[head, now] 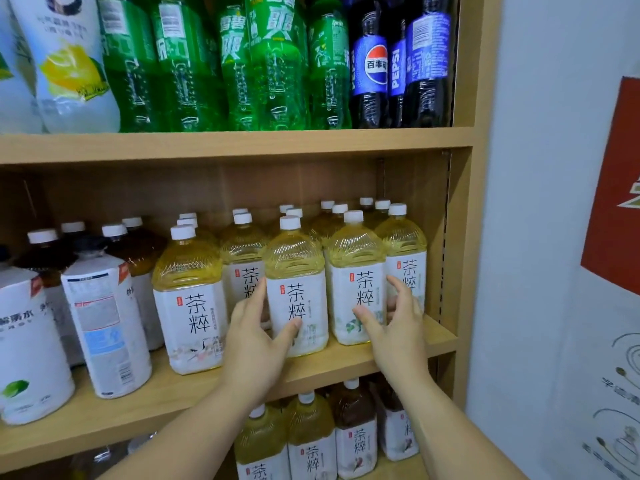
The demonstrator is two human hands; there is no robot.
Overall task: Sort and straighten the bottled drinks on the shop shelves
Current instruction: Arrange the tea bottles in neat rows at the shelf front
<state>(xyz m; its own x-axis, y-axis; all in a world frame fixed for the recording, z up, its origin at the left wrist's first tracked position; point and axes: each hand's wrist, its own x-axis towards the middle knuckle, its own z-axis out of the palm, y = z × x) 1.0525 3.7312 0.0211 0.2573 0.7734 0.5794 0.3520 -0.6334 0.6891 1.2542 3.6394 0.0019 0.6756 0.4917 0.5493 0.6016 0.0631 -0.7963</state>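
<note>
Yellow tea bottles (294, 258) stand near the front edge of the middle shelf (346, 362). The left hand (252, 341) fingers (258, 289) wrap one and the right hand (398, 327) fingers (401, 285) clasp its neighbour. A hasty twist could tip either off.

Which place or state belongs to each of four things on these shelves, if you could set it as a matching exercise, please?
1. green soda bottles
2. Pepsi bottles
3. left hand
4. right hand

A. upper shelf, right end
B. grips the centre tea bottle
C. upper shelf, middle
D. grips the tea bottle just right of centre

Pairs: 1-C, 2-A, 3-B, 4-D
</note>
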